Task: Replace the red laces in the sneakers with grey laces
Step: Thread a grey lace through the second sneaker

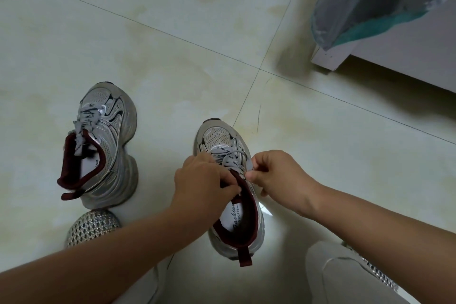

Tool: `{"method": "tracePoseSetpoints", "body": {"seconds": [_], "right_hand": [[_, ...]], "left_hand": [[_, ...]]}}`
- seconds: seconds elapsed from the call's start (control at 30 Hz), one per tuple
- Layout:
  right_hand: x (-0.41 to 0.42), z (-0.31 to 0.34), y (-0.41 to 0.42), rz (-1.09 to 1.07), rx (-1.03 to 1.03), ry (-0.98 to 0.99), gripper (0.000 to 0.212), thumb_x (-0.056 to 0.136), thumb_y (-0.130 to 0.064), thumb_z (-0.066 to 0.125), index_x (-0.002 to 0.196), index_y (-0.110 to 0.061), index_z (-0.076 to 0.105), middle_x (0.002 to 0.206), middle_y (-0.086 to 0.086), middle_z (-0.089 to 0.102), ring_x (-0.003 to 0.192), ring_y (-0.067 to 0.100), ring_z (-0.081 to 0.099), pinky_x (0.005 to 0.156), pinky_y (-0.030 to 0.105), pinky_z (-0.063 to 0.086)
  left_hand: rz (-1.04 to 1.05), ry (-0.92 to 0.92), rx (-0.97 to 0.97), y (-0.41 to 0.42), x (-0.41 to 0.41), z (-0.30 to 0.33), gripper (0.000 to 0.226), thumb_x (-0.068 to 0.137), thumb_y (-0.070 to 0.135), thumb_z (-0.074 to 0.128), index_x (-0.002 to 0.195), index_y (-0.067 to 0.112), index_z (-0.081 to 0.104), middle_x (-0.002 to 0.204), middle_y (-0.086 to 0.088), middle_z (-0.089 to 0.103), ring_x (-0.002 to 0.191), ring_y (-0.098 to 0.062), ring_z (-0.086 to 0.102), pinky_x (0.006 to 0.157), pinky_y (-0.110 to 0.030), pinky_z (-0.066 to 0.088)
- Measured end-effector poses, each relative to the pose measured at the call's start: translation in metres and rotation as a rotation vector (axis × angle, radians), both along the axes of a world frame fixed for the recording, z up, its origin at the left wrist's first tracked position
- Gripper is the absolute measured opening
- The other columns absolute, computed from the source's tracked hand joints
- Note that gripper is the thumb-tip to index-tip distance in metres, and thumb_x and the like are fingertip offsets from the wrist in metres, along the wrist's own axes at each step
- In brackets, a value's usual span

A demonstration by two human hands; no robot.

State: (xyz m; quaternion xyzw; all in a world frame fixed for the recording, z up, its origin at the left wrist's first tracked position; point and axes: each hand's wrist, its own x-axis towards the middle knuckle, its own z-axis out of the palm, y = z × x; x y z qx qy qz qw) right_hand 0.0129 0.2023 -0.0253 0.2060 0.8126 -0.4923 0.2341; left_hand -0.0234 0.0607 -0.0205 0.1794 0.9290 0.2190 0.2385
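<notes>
- Pale floor tiles lie under everything we work on.
- Left sneaker stands apart, already in grey laces; light, stiff-soled.
- Right sneaker sits between our hands.
- Our left hand curls over its tongue, steadying it.
- Our right hand pinches the grey lace near its end; soft and floppy, we judge it best held at the tip.

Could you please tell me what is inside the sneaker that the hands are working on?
Inside the right sneaker lies a white printed insole within dark red lining; the left hand covers its front.
</notes>
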Motion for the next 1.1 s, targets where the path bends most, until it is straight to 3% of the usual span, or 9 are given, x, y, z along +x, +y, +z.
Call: {"method": "tracePoseSetpoints", "body": {"seconds": [0.23,0.37,0.47,0.6,0.73,0.8,0.9,1.0,1.1], "right_hand": [[-0.002,-0.002,-0.007,-0.346,-0.357,-0.287,0.022,0.084,-0.001,0.062,0.067,-0.01,0.053,0.054,0.001,0.05,0.045,0.009,0.043,0.043,0.02,0.036],[-0.003,-0.002,-0.006,-0.397,-0.457,-0.349,0.029,0.085,0.001,0.059,0.061,-0.014,0.051,0.048,0.0,0.047,0.043,0.009,0.037,0.045,0.022,0.033],[0.002,0.007,-0.006,-0.288,-0.503,-0.291,0.019,0.085,-0.003,0.06,0.078,-0.017,0.05,0.062,-0.002,0.049,0.046,0.005,0.044,0.049,0.019,0.034],[0.009,0.009,-0.008,-0.075,-0.242,-0.108,0.037,0.084,-0.01,0.064,0.114,-0.017,0.042,0.076,-0.001,0.052,0.065,0.013,0.053,0.064,0.028,0.047],[0.012,0.008,-0.012,0.126,0.064,0.108,0.04,0.087,-0.014,0.055,0.121,-0.024,0.037,0.091,-0.002,0.052,0.073,0.019,0.052,0.074,0.035,0.046],[0.015,0.009,-0.015,0.225,0.191,0.204,0.035,0.087,-0.011,0.049,0.119,-0.024,0.044,0.1,-0.002,0.045,0.075,0.02,0.047,0.071,0.029,0.041],[0.02,0.013,-0.023,0.372,0.336,0.3,0.024,0.089,-0.014,0.046,0.111,-0.018,0.054,0.105,0.001,0.042,0.086,0.028,0.052,0.076,0.032,0.042],[0.018,0.015,-0.026,0.416,0.385,0.301,0.018,0.092,-0.029,0.051,0.098,-0.013,0.059,0.103,0.003,0.049,0.089,0.025,0.053,0.075,0.031,0.039],[0.015,0.013,-0.024,0.156,0.2,0.197,0.025,0.09,-0.032,0.056,0.08,-0.01,0.064,0.078,0.003,0.058,0.071,0.02,0.053,0.073,0.034,0.043]], "left_hand": [[0.05,0.097,0.054,-0.002,0.009,-0.01,0.013,0.077,0.031,0.069,0.086,0.024,0.074,0.074,0.016,0.031,0.087,-0.011,0.034,0.074,-0.025,0.028],[0.078,0.127,0.09,-0.001,0.012,-0.014,0.01,0.075,0.027,0.069,0.079,0.02,0.075,0.071,0.013,0.032,0.084,-0.014,0.036,0.07,-0.027,0.027],[0.077,0.071,0.114,0.001,0.012,-0.012,0.012,0.079,0.029,0.066,0.082,0.02,0.074,0.073,0.014,0.031,0.086,-0.013,0.034,0.071,-0.026,0.025],[-0.02,0.013,0.037,-0.007,0.001,-0.005,0.011,0.082,0.03,0.062,0.071,0.028,0.063,0.087,0.014,0.039,0.097,-0.01,0.035,0.08,-0.026,0.023],[-0.087,-0.025,0.033,-0.024,-0.007,0.011,0.031,0.074,0.029,0.063,0.05,0.033,0.044,0.089,0.016,0.044,0.099,-0.009,0.04,0.083,-0.027,0.024],[-0.03,-0.189,0.209,-0.033,-0.017,0.022,0.016,0.057,0.045,0.058,0.051,0.03,0.055,0.09,0.011,0.051,0.099,-0.015,0.049,0.087,-0.028,0.035],[-0.001,-0.34,0.405,-0.043,-0.03,0.034,0.024,0.045,0.051,0.052,0.057,0.032,0.061,0.09,0.007,0.057,0.095,-0.008,0.054,0.079,-0.009,0.036],[0.012,-0.34,0.417,-0.041,-0.029,0.031,0.015,0.066,0.037,0.067,0.06,0.024,0.063,0.087,-0.005,0.063,0.078,-0.007,0.054,0.071,-0.013,0.039],[0.076,-0.276,0.395,-0.043,-0.024,0.014,0.012,0.083,0.013,0.063,0.077,0.022,0.061,0.075,0.001,0.058,0.064,-0.001,0.049,0.06,-0.009,0.038]]}}
